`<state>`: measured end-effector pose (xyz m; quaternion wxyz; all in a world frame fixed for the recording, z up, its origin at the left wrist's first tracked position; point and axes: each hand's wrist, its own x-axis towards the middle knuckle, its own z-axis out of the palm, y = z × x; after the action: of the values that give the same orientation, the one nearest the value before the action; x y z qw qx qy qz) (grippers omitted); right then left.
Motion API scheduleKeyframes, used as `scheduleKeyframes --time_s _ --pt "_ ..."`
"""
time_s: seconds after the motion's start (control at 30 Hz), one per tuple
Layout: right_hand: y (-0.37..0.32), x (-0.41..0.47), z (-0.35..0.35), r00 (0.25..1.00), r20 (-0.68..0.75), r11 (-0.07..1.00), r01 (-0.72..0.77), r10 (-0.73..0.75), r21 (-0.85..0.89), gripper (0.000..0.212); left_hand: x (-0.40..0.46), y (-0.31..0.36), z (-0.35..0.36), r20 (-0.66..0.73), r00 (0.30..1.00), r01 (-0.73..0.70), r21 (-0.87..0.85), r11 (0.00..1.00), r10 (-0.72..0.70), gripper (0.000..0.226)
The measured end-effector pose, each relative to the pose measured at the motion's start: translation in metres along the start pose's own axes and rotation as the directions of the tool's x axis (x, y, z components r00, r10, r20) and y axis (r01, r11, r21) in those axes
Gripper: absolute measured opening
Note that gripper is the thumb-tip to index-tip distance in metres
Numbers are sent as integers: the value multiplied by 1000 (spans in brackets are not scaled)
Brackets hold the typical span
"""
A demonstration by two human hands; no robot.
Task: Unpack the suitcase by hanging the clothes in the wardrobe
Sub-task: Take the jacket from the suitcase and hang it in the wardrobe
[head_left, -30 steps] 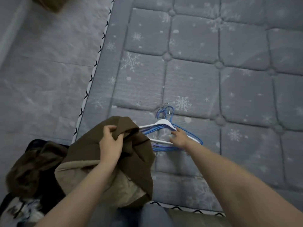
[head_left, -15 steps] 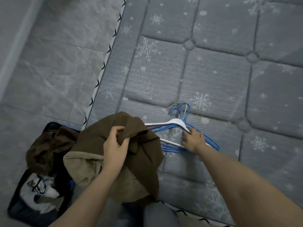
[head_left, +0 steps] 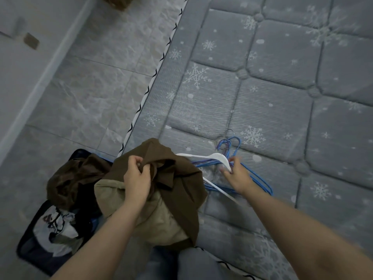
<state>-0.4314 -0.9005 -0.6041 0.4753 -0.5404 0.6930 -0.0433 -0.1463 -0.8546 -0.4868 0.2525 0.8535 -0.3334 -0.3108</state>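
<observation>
Suitcase [head_left: 38, 235] unpacking is at the hanger step: left hand [head_left: 137, 178] grips the brown garment [head_left: 181, 184], right hand [head_left: 236, 174] pinches the white hanger [head_left: 218, 157], which next must probably come free of the blue hangers [head_left: 260, 182].

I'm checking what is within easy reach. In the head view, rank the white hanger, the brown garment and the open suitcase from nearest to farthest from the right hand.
1. white hanger: on the mattress, gripped by the right hand.
2. brown garment: just to its left, at the mattress edge, held by the left hand.
3. open suitcase: farthest left, on the floor.
</observation>
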Motion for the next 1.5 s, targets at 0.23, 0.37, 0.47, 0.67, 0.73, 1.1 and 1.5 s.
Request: scheduleKeyframes --time_s 0.23,0.37,0.47,0.67,0.73,1.1,1.5 --pt "-49 -61 -1 913 -139 904 341 -384 -257 28 5 -4 -55 -111 994 -21 31 999 24 9" --pt "-81 -101 -9 833 -144 845 520 -534 -127 18 12 -2 -97 -118 984 -109 188 976 132 4" --pt "-91 -122 -18 817 -148 827 562 -558 -15 20 25 5 -114 -88 982 -137 293 946 169 8" --pt "-131 -165 -30 770 -169 770 633 -615 82 18 48 2 -150 -102 982 -109 364 925 156 18" --pt "-137 -179 -33 740 -151 742 668 -656 52 22 52 2 -158 -99 986 -87 375 923 133 21" --pt "-167 -216 7 771 -7 771 637 -637 2 17 51 2 -179 -81 977 -159 331 930 195 17" --pt "-266 -220 106 810 -18 801 583 -587 132 32 -36 1 -213 58 914 -401 -13 916 401 23"
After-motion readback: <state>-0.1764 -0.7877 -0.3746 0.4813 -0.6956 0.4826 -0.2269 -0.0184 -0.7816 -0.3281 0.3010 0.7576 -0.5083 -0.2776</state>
